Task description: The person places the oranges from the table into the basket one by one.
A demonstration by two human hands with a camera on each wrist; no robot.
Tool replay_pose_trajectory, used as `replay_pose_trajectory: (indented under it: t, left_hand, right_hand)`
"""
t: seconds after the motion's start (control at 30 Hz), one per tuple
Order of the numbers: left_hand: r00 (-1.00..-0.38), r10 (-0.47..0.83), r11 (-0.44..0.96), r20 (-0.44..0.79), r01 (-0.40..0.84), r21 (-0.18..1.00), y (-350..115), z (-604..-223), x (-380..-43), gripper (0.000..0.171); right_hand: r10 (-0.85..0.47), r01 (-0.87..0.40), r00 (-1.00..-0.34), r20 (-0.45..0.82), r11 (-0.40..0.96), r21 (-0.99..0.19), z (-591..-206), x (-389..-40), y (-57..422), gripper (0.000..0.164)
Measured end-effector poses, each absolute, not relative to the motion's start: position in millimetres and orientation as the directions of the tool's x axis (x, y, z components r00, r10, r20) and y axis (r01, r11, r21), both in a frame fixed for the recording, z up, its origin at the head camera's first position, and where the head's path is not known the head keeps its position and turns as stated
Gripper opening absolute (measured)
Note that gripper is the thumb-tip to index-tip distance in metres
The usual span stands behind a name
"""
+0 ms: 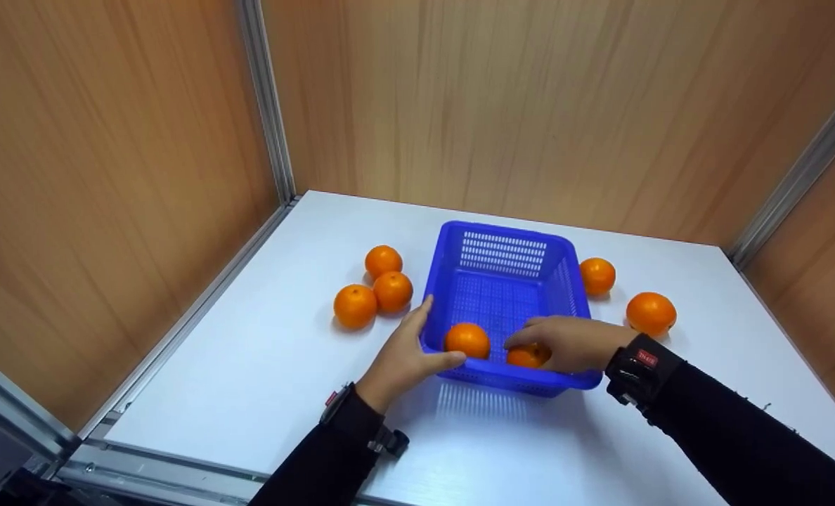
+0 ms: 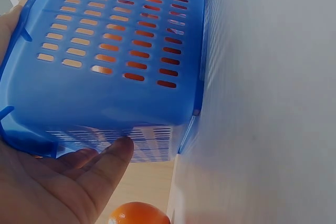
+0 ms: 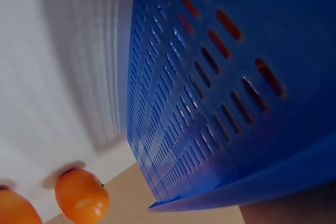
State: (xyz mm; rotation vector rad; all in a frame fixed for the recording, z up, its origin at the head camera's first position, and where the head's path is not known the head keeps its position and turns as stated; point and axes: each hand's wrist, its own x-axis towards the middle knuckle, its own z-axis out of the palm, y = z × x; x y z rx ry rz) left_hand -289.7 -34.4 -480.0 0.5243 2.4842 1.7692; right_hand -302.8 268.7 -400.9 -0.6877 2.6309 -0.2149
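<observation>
A blue plastic basket (image 1: 509, 373) with slotted walls stands on the white table. My left hand (image 1: 403, 358) grips its near left corner, thumb at the near rim and fingers along the outside of the left wall. In the left wrist view, that hand (image 2: 58, 187) presses against the basket's side (image 2: 100, 98). Inside the basket, my right hand (image 1: 575, 343) holds an orange (image 1: 525, 357) near the front wall, fingers curled over it and partly hiding it. Another orange (image 1: 467, 340) lies to its left, close to the left thumb. The right wrist view mostly shows the basket's outer wall (image 3: 173, 103).
Left of the basket, three oranges sit close together: a rear one (image 1: 383, 261), a middle one (image 1: 393, 292) and a nearer one (image 1: 355, 306). To the right are two more, one (image 1: 597, 276) beside the basket and another (image 1: 651, 313) behind the right wrist. Wooden panels (image 1: 530, 105) surround the table.
</observation>
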Motion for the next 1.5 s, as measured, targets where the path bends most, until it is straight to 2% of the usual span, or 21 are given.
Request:
replay_pose_trajectory:
  t: [0.17, 0.43, 1.03, 1.17, 1.3, 1.5]
  left_hand:
    - [-0.947, 0.289, 0.300, 0.139, 0.227, 0.926, -33, -480, -288, 0.117]
    - [-0.953, 0.276, 0.311, 0.124, 0.211, 0.927, -33, -480, -288, 0.118]
    - [-0.955, 0.275, 0.301, 0.112, 0.196, 0.933, -32, -478, -288, 0.116]
    - [-0.953, 0.280, 0.304, 0.117, 0.204, 0.931, -32, -477, -288, 0.116]
    - [-0.952, 0.278, 0.316, 0.131, 0.220, 0.923, -33, -477, -288, 0.116]
    - [-0.952, 0.273, 0.315, 0.138, 0.224, 0.922, -33, -478, -288, 0.115]
  right_hand:
    - [-0.480, -0.415, -0.799, -0.362, 0.876, -0.246, -402, -303, 269, 0.049]
    - [-0.519, -0.453, -0.785, -0.337, 0.853, -0.259, -400, -303, 272, 0.051]
    - [-0.505, -0.459, -0.831, -0.232, 0.859, -0.227, -394, -290, 282, 0.050]
    - [-0.503, -0.452, -0.842, -0.195, 0.855, -0.254, -393, -288, 287, 0.049]
    - [-0.496, -0.460, -0.866, -0.072, 0.843, -0.278, -393, -288, 295, 0.043]
    - [-0.431, -0.501, -0.860, 0.275, 0.818, -0.283, -402, -294, 307, 0.030]
